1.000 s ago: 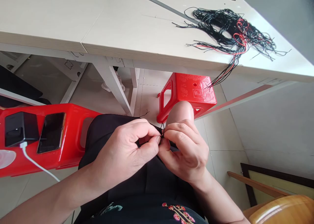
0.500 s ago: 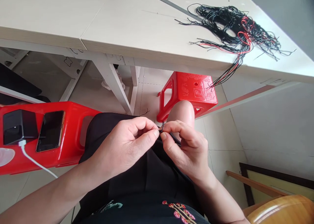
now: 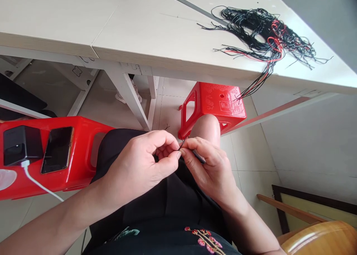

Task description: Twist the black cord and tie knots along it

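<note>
Above my lap, my left hand [image 3: 146, 160] pinches a thin black cord [image 3: 182, 143] between thumb and forefinger. My right hand [image 3: 209, 167] grips the same cord close by, its fingertips almost touching those of the left. A short end of cord sticks up past the fingertips. A thicker dark strip [image 3: 199, 157] shows under the right forefinger; whether it belongs to the cord I cannot tell. The fingers hide most of the spot where the hands meet.
A tangled bundle of black and red cords [image 3: 251, 28] lies on the white table [image 3: 145, 28], ends hanging over its edge. A metal ruler [image 3: 192, 5] lies partly under it. Left, a red stool [image 3: 80, 143] bears a phone [image 3: 57, 149] and a black charger [image 3: 23, 145]. Another red stool [image 3: 220, 98] stands ahead.
The right hand has turned slightly inward, its fingers more curled, and the dark strip beneath its forefinger shows more. The left fingers have shifted slightly on the cord.
</note>
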The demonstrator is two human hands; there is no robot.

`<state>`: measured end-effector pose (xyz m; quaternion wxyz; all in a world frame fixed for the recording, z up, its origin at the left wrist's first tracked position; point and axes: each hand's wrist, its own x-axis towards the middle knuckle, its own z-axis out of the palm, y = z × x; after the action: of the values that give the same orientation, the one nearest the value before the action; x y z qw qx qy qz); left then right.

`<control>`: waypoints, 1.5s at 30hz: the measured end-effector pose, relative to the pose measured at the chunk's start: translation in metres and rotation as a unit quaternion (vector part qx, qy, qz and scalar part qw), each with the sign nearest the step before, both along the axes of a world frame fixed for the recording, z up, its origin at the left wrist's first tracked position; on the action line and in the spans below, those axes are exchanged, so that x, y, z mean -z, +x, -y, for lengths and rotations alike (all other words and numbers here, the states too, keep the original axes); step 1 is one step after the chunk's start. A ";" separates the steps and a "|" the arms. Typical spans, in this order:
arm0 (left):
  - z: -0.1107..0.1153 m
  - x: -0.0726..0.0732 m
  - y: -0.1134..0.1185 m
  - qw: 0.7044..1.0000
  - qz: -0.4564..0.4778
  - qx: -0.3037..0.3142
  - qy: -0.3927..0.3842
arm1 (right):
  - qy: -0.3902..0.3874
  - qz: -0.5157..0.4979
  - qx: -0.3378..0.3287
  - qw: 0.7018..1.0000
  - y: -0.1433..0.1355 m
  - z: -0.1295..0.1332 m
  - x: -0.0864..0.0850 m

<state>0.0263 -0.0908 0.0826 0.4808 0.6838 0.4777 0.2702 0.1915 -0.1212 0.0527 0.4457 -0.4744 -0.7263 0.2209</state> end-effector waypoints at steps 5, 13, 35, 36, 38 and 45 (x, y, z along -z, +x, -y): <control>-0.001 -0.007 0.003 0.998 -0.054 0.013 0.025 | 0.041 0.036 0.004 0.999 -0.004 0.002 0.001; -0.003 -0.007 0.001 0.998 -0.034 0.009 -0.053 | 0.012 -0.060 0.016 0.998 -0.013 0.009 0.009; -0.010 0.005 -0.003 0.995 -0.085 0.028 0.047 | -0.328 -0.317 -0.106 0.884 0.000 -0.003 0.013; -0.011 0.004 -0.004 0.996 -0.081 0.023 0.018 | -0.279 -0.286 -0.086 0.913 0.002 -0.004 0.014; -0.012 0.001 -0.005 0.996 -0.079 0.009 -0.027 | -0.172 -0.216 -0.035 0.961 0.005 -0.004 0.016; -0.008 -0.003 -0.001 0.995 -0.077 0.021 -0.063 | -0.053 -0.102 -0.079 0.990 0.000 -0.005 0.015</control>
<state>0.0252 -0.0830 0.0857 0.4908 0.6805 0.5148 0.1760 0.1920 -0.1159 0.0378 0.4726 -0.4133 -0.6994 0.3414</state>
